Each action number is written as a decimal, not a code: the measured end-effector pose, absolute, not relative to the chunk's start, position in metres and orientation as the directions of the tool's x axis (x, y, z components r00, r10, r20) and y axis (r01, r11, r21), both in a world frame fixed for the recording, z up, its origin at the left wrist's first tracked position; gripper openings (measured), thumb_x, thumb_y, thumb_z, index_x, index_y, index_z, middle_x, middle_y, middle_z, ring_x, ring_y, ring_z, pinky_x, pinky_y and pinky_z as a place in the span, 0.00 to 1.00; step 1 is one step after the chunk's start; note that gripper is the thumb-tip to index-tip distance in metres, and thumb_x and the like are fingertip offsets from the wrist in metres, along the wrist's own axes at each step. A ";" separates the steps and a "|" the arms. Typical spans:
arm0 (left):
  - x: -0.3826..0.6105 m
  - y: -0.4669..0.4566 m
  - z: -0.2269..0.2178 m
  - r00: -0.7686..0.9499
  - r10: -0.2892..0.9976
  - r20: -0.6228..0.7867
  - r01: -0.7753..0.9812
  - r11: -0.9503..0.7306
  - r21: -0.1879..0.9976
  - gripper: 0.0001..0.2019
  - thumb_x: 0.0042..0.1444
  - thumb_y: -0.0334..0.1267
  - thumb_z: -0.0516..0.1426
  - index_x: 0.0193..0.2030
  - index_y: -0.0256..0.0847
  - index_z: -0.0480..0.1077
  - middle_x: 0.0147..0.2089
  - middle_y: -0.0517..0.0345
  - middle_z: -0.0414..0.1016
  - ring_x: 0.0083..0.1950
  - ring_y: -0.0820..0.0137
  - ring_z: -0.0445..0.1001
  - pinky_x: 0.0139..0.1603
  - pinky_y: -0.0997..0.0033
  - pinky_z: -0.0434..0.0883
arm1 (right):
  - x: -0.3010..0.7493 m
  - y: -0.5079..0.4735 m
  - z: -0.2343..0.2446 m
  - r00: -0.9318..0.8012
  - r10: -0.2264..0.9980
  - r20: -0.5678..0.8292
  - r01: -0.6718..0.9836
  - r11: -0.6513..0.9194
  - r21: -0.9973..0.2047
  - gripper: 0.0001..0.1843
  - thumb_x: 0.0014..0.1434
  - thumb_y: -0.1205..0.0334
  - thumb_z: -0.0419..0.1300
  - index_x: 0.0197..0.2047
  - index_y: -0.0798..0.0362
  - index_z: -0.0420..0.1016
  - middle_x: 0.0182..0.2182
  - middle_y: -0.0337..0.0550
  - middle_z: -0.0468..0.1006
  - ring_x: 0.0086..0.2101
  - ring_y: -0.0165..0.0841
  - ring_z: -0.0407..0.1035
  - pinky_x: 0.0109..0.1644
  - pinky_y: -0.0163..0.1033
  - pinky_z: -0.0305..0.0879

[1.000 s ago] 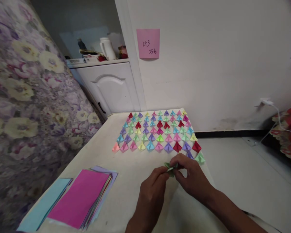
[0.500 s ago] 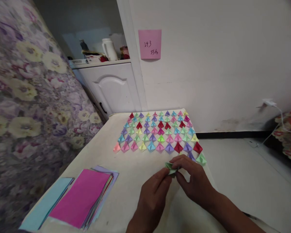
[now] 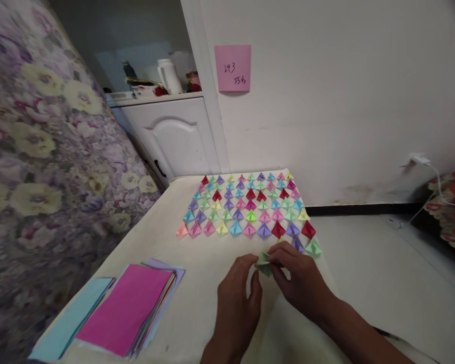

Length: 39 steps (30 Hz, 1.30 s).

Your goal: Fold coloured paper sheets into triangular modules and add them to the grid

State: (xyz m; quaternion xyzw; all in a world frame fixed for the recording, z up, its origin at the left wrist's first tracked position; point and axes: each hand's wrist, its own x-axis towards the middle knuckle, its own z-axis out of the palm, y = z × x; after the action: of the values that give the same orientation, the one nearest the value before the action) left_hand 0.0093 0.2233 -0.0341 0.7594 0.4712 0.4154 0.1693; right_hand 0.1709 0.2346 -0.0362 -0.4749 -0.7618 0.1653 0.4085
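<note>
A small light-green origami piece [image 3: 264, 265] is held just above the near part of the table. My right hand [image 3: 303, 283] pinches its right side between thumb and fingers. At its left corner are the index fingertip and thumb of my left hand [image 3: 237, 298], bent around a gap; the exact contact of the thumb is hard to see. Beyond my hands, rows of folded paper pieces in many colours, such as a blue one [image 3: 235, 228] and a dark red one [image 3: 278, 229], stand on the table. A yellow piece is partly hidden behind my right hand.
On the cream tabletop [image 3: 151, 237] at left lie a paper stack topped by a magenta sheet [image 3: 127, 306] and a light-blue stack [image 3: 74, 318]. A floral curtain [image 3: 60, 167] hangs left. The wall bears a pink note [image 3: 233, 68]. A white jug [image 3: 170, 76] stands on the cabinet.
My left hand's index finger and thumb have spread apart and shifted slightly left on the green piece. The piece has turned and shows more of its folded face. My right hand keeps its pinch.
</note>
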 end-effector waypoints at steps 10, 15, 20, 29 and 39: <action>0.019 0.224 -0.038 0.209 0.839 0.502 0.665 -0.498 0.556 0.08 0.55 0.28 0.52 0.39 0.43 0.69 0.41 0.54 0.70 0.44 0.66 0.68 0.42 0.66 0.68 | 0.162 0.231 -0.043 -0.268 0.888 0.374 0.714 0.443 -0.542 0.07 0.56 0.72 0.51 0.33 0.52 0.68 0.35 0.39 0.70 0.29 0.27 0.66 0.31 0.31 0.58; 0.020 0.224 -0.041 0.220 0.868 0.445 0.649 -0.471 0.598 0.09 0.55 0.25 0.50 0.36 0.42 0.68 0.37 0.56 0.69 0.40 0.69 0.68 0.40 0.68 0.66 | 0.160 0.231 -0.046 -0.279 0.899 0.337 0.723 0.427 -0.542 0.07 0.57 0.71 0.51 0.33 0.52 0.67 0.34 0.38 0.69 0.29 0.27 0.65 0.32 0.31 0.57; 0.020 0.223 -0.043 0.201 0.896 0.396 0.645 -0.425 0.635 0.08 0.54 0.25 0.49 0.33 0.41 0.66 0.34 0.57 0.67 0.38 0.70 0.67 0.39 0.70 0.66 | 0.159 0.231 -0.047 -0.293 0.905 0.309 0.724 0.420 -0.547 0.07 0.57 0.71 0.50 0.32 0.53 0.67 0.33 0.38 0.68 0.29 0.26 0.65 0.32 0.31 0.57; 0.017 0.226 -0.038 0.054 0.945 0.322 0.481 -0.307 0.821 0.06 0.52 0.27 0.51 0.33 0.41 0.65 0.35 0.59 0.67 0.38 0.71 0.69 0.38 0.72 0.69 | 0.160 0.231 -0.044 -0.254 0.918 0.304 0.768 0.383 -0.514 0.06 0.56 0.71 0.51 0.30 0.52 0.64 0.31 0.36 0.67 0.26 0.26 0.63 0.30 0.31 0.53; 0.019 0.229 -0.039 -0.033 0.997 0.066 0.321 -0.052 0.946 0.07 0.54 0.39 0.54 0.38 0.41 0.65 0.40 0.56 0.71 0.41 0.68 0.72 0.38 0.70 0.71 | 0.159 0.232 -0.046 -0.254 0.913 0.320 0.798 0.385 -0.464 0.05 0.58 0.69 0.50 0.31 0.52 0.63 0.31 0.37 0.68 0.27 0.27 0.64 0.29 0.32 0.51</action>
State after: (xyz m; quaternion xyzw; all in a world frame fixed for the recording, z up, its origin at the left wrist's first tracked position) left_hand 0.0186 0.2294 -0.0389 0.5784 0.5699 0.4377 0.3861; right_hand 0.1591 0.2320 -0.0456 -0.5449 -0.7849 0.1039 0.2760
